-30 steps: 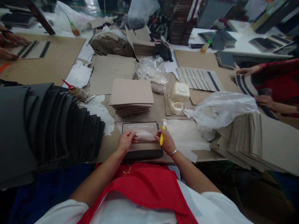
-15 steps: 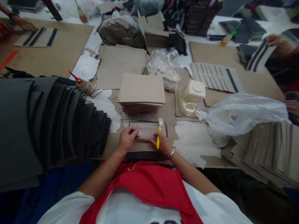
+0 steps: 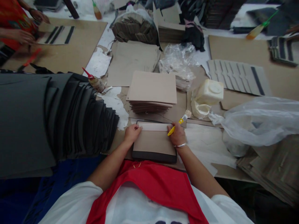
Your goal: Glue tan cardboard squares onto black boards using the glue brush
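At the centre, a brown board point(image 3: 154, 142) lies on a dark sheet point(image 3: 154, 156), its six o'clock margin uncovered. The white strip point(image 3: 154, 127) spans the board's twelve o'clock edge; whether it is stuck down, I cannot tell. The left hand point(image 3: 132, 133) pinches its end at ten; the right hand point(image 3: 177, 133), at two, grips the yellow brush point(image 3: 179, 122) beside the other end. More boards point(image 3: 153, 87) lie stacked at twelve, apparently unworked.

Left grip point(image 3: 132, 133) and right grip point(image 3: 177, 133) both pinched, apart, forearms point(image 3: 196, 168) slanted inward.
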A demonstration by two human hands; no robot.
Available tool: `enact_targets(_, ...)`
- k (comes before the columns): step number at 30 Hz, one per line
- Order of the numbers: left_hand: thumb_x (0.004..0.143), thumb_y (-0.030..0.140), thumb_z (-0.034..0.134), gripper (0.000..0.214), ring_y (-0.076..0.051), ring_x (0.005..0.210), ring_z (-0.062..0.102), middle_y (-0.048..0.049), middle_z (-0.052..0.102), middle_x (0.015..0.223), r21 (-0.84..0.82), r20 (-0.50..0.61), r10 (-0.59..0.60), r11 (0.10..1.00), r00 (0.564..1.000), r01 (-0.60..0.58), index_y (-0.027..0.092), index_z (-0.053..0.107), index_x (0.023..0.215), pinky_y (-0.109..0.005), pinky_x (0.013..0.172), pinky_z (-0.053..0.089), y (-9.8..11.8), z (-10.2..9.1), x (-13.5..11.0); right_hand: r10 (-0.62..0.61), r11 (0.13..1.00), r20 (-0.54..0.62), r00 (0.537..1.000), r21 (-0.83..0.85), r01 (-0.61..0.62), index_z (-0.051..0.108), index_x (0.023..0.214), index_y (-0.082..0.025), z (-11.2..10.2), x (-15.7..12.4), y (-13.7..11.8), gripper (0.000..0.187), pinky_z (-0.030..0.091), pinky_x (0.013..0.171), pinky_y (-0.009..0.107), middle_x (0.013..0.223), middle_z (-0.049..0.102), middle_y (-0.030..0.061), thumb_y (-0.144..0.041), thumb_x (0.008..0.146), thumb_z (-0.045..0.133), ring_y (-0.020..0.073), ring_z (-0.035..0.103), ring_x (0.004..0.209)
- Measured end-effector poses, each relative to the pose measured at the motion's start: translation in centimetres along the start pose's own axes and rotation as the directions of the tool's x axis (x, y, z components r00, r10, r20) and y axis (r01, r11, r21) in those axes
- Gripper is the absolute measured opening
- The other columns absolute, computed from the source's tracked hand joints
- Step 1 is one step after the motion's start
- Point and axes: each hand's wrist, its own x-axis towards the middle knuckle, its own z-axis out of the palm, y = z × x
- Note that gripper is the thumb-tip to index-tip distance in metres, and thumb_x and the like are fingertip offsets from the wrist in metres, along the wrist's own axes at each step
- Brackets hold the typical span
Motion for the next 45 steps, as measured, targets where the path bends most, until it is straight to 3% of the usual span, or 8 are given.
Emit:
enact_targets(21, 0.080, 0.042, 0.047, 0.033, -0.015, 0.060, 0.052, -0.0008, 0.057, 0.059, 0.178, 0.017, -0.013, 0.984, 1.000, 0.010, 0.018, 0.055, 0.059, -0.025, 0.056, 0.032, 0.7, 0.0, 0.8, 0.034, 0.998, 0.071, 0.997, -0.050, -0.030, 0.055, 0.105, -0.015, 0.7, -0.2, -0.4, 0.029, 0.040, 0.071, 0.029, 0.087, 0.063, 0.0094, -0.034, 0.085, 0.046, 0.0195, 0.055, 0.079)
enact_targets(29, 0.084, 0.041, 0.044, 0.034, -0.027, 0.087, 0.061, -0.0134, 0.066, 0.090, 0.484, -0.040, 0.104, 0.872, 0.994, -0.072, 0.015, 0.061, 0.096, -0.034, 0.074, 0.043, 2.1, -0.4, -0.2, 0.091, 0.991, 0.023, 0.996, -0.102, -0.088, 0.052, 0.111, -0.013, -1.2, -0.7, -0.1, 0.031, 0.042, 0.075, 0.035, 0.088, 0.062, 0.0129, -0.029, 0.084, 0.048, 0.0240, 0.055, 0.084)
enact_targets(31, 0.085, 0.036, 0.044, 0.041, -0.028, 0.110, 0.054, -0.0177, 0.059, 0.116, 0.521, -0.026, 0.290, 0.821, 0.957, -0.235, 0.012, 0.053, 0.117, -0.039, 0.089, 0.040, 2.7, 0.6, -1.1, 0.007, 0.997, -0.003, 1.000, -0.071, -0.007, 0.051, 0.111, -0.013, -1.3, -1.3, -0.6, 0.030, 0.042, 0.081, 0.038, 0.097, 0.062, 0.0152, -0.027, 0.084, 0.047, 0.0254, 0.054, 0.093)
enact_targets(34, 0.086, 0.039, 0.044, 0.055, -0.026, 0.133, 0.032, -0.0143, 0.040, 0.142, 0.464, 0.252, 0.540, 0.660, 0.803, -0.590, 0.013, 0.039, 0.135, -0.042, 0.109, 0.023, 3.2, 2.8, -2.6, -0.253, 0.967, 0.068, 0.965, 0.020, 0.253, 0.053, 0.108, -0.015, -0.3, -2.4, -1.6, 0.025, 0.039, 0.093, 0.041, 0.119, 0.056, 0.0153, -0.020, 0.084, 0.046, 0.0248, 0.049, 0.111)
enact_targets(36, 0.085, 0.048, 0.043, 0.064, -0.025, 0.137, 0.023, -0.0119, 0.031, 0.148, 0.427, 0.394, 0.547, 0.603, 0.739, -0.674, 0.015, 0.033, 0.139, -0.044, 0.112, 0.014, 2.8, 3.7, -3.1, -0.349, 0.937, 0.126, 0.929, 0.040, 0.347, 0.054, 0.105, -0.016, 0.4, -3.0, -1.9, 0.025, 0.037, 0.098, 0.042, 0.127, 0.053, 0.0140, -0.015, 0.082, 0.046, 0.0243, 0.045, 0.118)
enact_targets(37, 0.084, 0.052, 0.043, 0.069, -0.025, 0.138, 0.021, -0.0120, 0.027, 0.149, 0.444, 0.410, 0.511, 0.611, 0.755, -0.655, 0.015, 0.031, 0.140, -0.045, 0.113, 0.011, 2.4, 3.7, -3.2, -0.352, 0.936, 0.140, 0.925, 0.031, 0.351, 0.054, 0.104, -0.015, 0.6, -3.2, -1.7, 0.025, 0.037, 0.099, 0.043, 0.128, 0.053, 0.0142, -0.014, 0.081, 0.047, 0.0245, 0.045, 0.118)
enact_targets(41, 0.082, 0.054, 0.046, 0.076, -0.029, 0.138, 0.019, -0.0174, 0.023, 0.150, 0.591, 0.281, 0.308, 0.691, 0.909, -0.417, 0.009, 0.028, 0.141, -0.051, 0.112, 0.012, 0.6, 0.3, -3.8, -0.254, 0.966, 0.095, 0.963, -0.024, 0.257, 0.055, 0.100, -0.014, -0.9, -3.8, 0.2, 0.022, 0.044, 0.090, 0.044, 0.122, 0.057, 0.0168, -0.017, 0.080, 0.046, 0.0255, 0.053, 0.108)
enact_targets(45, 0.082, 0.045, 0.053, 0.057, -0.027, 0.125, 0.044, -0.0175, 0.050, 0.133, 0.563, 0.159, 0.436, 0.697, 0.886, -0.444, 0.009, 0.049, 0.127, -0.044, 0.106, 0.032, 0.7, -6.4, -8.4, -0.236, 0.970, -0.053, 0.970, 0.044, 0.239, 0.055, 0.101, -0.018, -2.9, -4.5, 2.0, 0.025, 0.050, 0.075, 0.042, 0.106, 0.063, 0.0136, -0.029, 0.081, 0.043, 0.0253, 0.061, 0.087)
